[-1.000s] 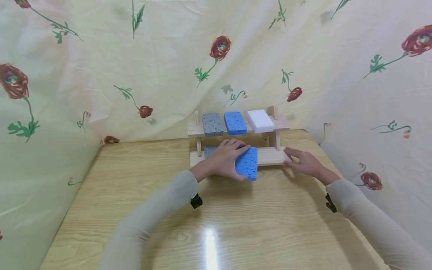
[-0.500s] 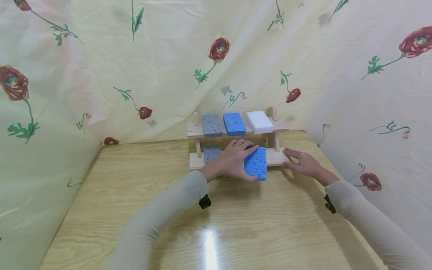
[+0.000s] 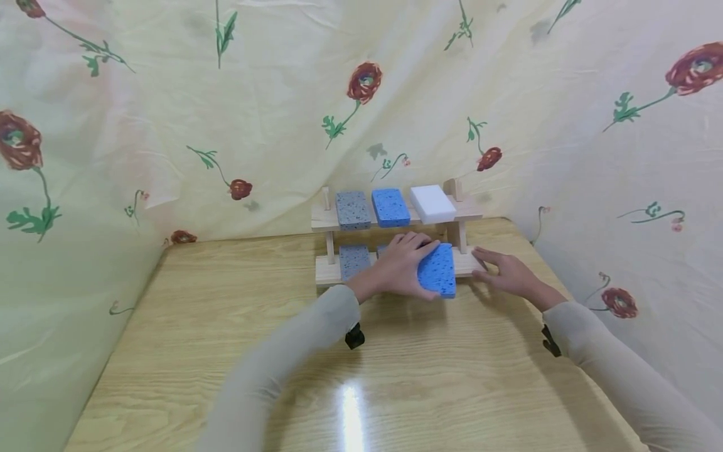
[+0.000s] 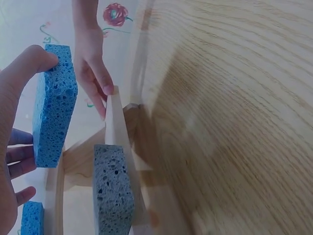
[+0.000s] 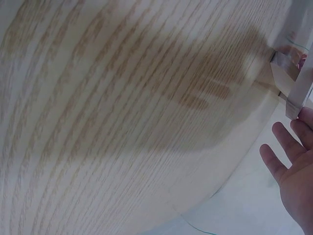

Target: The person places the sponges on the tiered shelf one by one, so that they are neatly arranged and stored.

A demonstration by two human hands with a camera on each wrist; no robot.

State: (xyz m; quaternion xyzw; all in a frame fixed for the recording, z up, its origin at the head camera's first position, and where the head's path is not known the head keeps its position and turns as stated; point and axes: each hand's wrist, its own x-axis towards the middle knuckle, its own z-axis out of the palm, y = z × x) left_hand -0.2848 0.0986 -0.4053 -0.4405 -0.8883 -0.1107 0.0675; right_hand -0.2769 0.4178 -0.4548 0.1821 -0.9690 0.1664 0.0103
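Observation:
My left hand (image 3: 402,267) grips a blue sponge (image 3: 437,271) by its edges, thumb on one side and fingers on the other. It holds the sponge tilted in front of the right part of the lower shelf of a two-tier wooden rack (image 3: 465,262). At that shelf's right end, my right hand (image 3: 511,275) pinches the board between thumb and fingers. A grey sponge (image 3: 354,260) lies on the lower shelf's left part. Beside it, another grey sponge (image 3: 381,250) is mostly hidden by my left hand. The left wrist view shows a grey sponge (image 4: 112,188) below the held one.
On the upper shelf stand a speckled grey sponge (image 3: 353,210), a blue sponge (image 3: 391,207) and a white sponge (image 3: 432,203), side by side. The rack rests on a wooden table (image 3: 226,326). A flowered cloth (image 3: 271,113) hangs behind and around it.
My left hand has carried the blue sponge rightward along the lower shelf, uncovering the left grey sponge and part of the one beside it. My right hand stays at the shelf's end.

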